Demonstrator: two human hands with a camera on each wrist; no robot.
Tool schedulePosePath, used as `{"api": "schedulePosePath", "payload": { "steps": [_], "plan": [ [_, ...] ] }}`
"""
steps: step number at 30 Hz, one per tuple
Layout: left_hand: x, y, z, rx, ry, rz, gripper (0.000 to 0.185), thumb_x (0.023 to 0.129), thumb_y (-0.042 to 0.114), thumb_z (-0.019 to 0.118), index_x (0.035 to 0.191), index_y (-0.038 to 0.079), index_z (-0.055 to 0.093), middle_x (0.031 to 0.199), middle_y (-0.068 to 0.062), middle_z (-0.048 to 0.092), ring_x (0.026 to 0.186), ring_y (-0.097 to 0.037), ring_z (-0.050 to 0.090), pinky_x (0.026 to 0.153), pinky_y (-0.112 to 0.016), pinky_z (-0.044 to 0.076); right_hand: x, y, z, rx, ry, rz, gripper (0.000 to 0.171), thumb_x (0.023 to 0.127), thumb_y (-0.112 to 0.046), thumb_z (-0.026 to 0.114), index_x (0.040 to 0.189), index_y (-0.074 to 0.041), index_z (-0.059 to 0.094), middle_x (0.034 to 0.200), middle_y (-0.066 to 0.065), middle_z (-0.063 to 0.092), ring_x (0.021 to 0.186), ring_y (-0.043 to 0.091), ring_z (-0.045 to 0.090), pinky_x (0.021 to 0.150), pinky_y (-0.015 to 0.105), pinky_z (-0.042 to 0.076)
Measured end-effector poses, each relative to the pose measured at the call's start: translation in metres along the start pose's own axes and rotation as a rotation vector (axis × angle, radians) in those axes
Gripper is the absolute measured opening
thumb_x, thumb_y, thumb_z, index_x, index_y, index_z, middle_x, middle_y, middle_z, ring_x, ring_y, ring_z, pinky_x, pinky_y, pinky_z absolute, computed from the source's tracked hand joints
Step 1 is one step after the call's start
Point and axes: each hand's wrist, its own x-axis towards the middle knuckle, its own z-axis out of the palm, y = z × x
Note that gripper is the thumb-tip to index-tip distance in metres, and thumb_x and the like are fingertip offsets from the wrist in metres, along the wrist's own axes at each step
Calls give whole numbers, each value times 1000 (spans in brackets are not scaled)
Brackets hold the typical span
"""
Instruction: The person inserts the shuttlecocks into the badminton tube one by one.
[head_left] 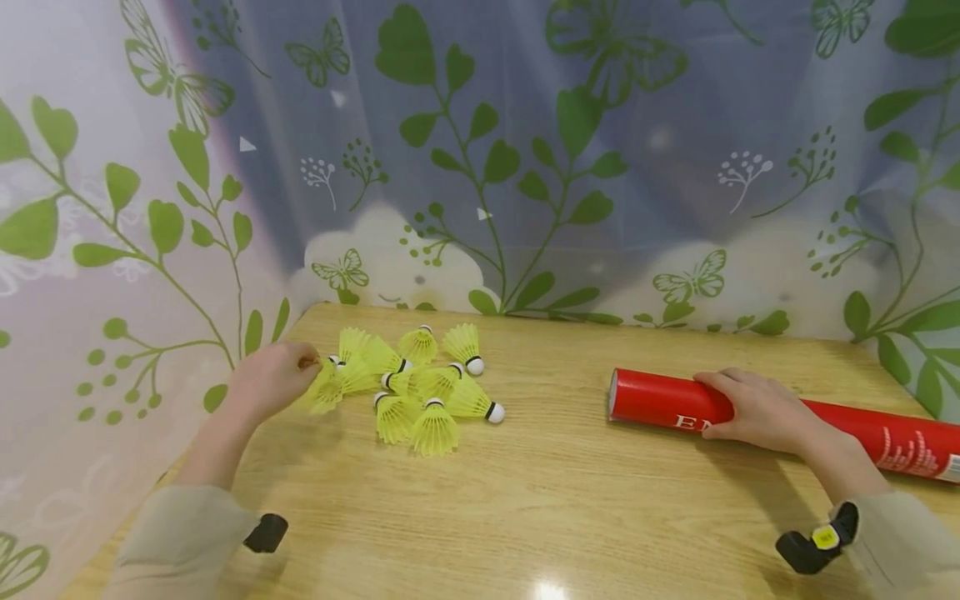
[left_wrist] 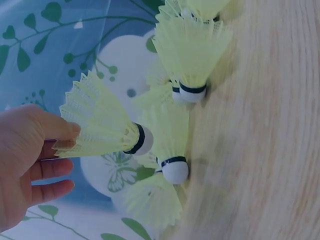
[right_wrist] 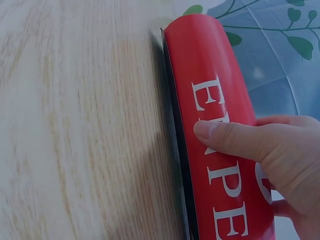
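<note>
Left hand [head_left: 272, 379]: fingers pinch a yellow shuttlecock [left_wrist: 102, 121] by its skirt, beside the pile [head_left: 420, 385].
Right hand [head_left: 757, 410]: fingers wrapped over the red tube [head_left: 660, 400] lying on the table [head_left: 555, 500].

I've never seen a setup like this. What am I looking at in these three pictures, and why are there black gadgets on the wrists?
There is no machine here: a person works with two bare hands. The wide picture comes from a camera worn on the head, looking down at a wooden table. The black gadgets on the wrists are small cameras, and they took the two close-ups.

On the table lies a pile of yellow shuttlecocks and a red tube lying on its side with white lettering.

The left hand pinches the skirt of one shuttlecock at the edge of the pile; the left wrist view shows this close up. The right hand grips the tube, its thumb lying across the letters. A curtain printed with leaves and butterflies hangs behind.
</note>
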Motion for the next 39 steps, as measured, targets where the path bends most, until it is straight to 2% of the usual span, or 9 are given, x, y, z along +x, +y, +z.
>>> {"api": "schedulePosePath", "payload": {
  "steps": [3, 6, 10, 17, 25, 34, 39],
  "plan": [
    [1, 7, -1, -17, 35, 33, 15, 88, 11, 58, 98, 2, 67, 90, -12, 66, 73, -25, 60, 59, -41, 47, -1, 0, -1, -1, 4, -4, 76, 67, -36, 81, 127, 0, 50, 116, 23, 55, 104, 41, 51, 80, 61, 39],
    [3, 16, -2, -23, 70, 67, 14, 87, 9, 59, 96, 2, 67, 88, -12, 66, 75, -27, 61, 61, -43, 48, -1, 0, -2, -1, 8, -9, 75, 67, -35, 81, 127, 0, 50, 116, 23, 55, 104, 41, 51, 81, 61, 39],
    [8, 27, -2, -32, 71, 111, 12, 87, 9, 59, 94, 2, 67, 88, -11, 67, 79, -28, 62, 66, -44, 49, -2, 1, -2, -2, 12, -7, 75, 67, -35, 81, 127, -1, 50, 116, 22, 55, 103, 40, 51, 81, 62, 39],
    [21, 47, 3, 0, 93, 170, 13, 88, 11, 60, 95, 5, 68, 88, -8, 67, 78, -24, 62, 66, -41, 49, -2, 2, -2, -5, 20, -7, 75, 67, -35, 81, 127, -1, 51, 116, 22, 55, 103, 39, 52, 81, 61, 40],
    [30, 67, 14, -29, 143, 251, 10, 85, 7, 63, 93, 3, 68, 84, -8, 67, 72, -21, 60, 62, -37, 49, -3, 1, -1, -28, 38, -19, 74, 67, -36, 81, 126, -2, 52, 115, 21, 56, 102, 39, 52, 79, 59, 41],
    [40, 87, 32, -174, 137, 233, 22, 88, 10, 63, 109, 3, 65, 88, -7, 66, 74, -19, 60, 61, -35, 49, -5, 1, -3, -21, 33, -13, 75, 66, -36, 81, 126, -1, 52, 115, 21, 56, 102, 39, 53, 79, 59, 42],
    [46, 95, 40, -257, 143, 229, 22, 88, 11, 62, 109, 2, 65, 89, -8, 67, 77, -21, 62, 65, -37, 50, -4, 0, -7, -5, 48, -19, 77, 66, -34, 82, 126, 1, 50, 114, 21, 55, 100, 39, 53, 78, 57, 43]
  ]
}}
